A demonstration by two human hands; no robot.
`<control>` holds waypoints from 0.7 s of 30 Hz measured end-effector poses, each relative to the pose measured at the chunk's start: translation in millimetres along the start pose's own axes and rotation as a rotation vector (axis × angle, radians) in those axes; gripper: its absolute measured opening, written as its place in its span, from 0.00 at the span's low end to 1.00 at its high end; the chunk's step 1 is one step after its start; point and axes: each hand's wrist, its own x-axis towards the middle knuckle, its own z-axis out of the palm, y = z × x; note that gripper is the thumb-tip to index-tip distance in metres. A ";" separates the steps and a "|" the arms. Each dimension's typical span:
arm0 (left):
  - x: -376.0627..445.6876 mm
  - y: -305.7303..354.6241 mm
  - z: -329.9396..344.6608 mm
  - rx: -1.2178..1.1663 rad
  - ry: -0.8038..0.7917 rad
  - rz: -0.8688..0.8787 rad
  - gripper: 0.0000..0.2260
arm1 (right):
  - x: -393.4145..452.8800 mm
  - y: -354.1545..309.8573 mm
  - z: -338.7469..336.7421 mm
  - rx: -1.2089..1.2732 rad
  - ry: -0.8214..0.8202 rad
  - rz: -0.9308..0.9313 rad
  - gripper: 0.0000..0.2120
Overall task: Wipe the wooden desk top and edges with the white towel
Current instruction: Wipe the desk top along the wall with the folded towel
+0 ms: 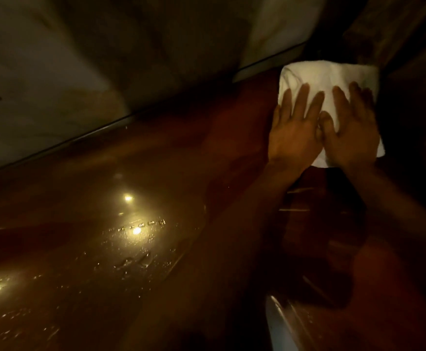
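Note:
A folded white towel point(325, 79) lies flat on the dark wooden desk top point(156, 173), at the far right corner near the wall. My left hand point(294, 127) presses on its left part with straight, spread fingers. Beside it, my right hand point(351, 127) presses on the towel's right part, also flat, and the two hands touch at the thumbs. The desk's right edge point(315, 198) runs down below the towel, in shadow. Water drops point(133, 262) and lamp reflections show on the near left part of the top.
A pale wall point(80, 59) meets the desk along a dark strip at the back. A pale cloth or curtain point(277, 34) hangs behind the towel. At the lower right a shiny metal part point(280, 323) shows below the desk edge. The scene is dim.

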 end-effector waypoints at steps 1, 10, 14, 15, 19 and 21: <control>-5.0 -2.5 -0.1 -0.012 0.006 0.009 0.25 | -4.6 -3.2 -0.5 0.009 -0.004 0.007 0.28; -65.8 -34.9 -16.3 -0.103 -0.012 0.001 0.23 | -54.9 -55.4 6.9 -0.004 -0.023 0.044 0.31; -90.5 -51.5 -25.9 -0.136 -0.032 -0.020 0.23 | -76.0 -83.1 11.1 -0.054 -0.033 0.046 0.30; -97.7 -57.6 -28.7 -0.137 -0.029 -0.027 0.22 | -81.8 -91.2 12.2 -0.064 -0.034 0.039 0.30; -119.7 -73.2 -42.3 -0.135 -0.054 -0.052 0.24 | -98.3 -118.4 15.1 -0.090 -0.047 0.023 0.30; -130.4 -81.2 -46.7 -0.169 -0.054 -0.089 0.23 | -106.7 -132.6 16.7 -0.099 -0.051 0.012 0.31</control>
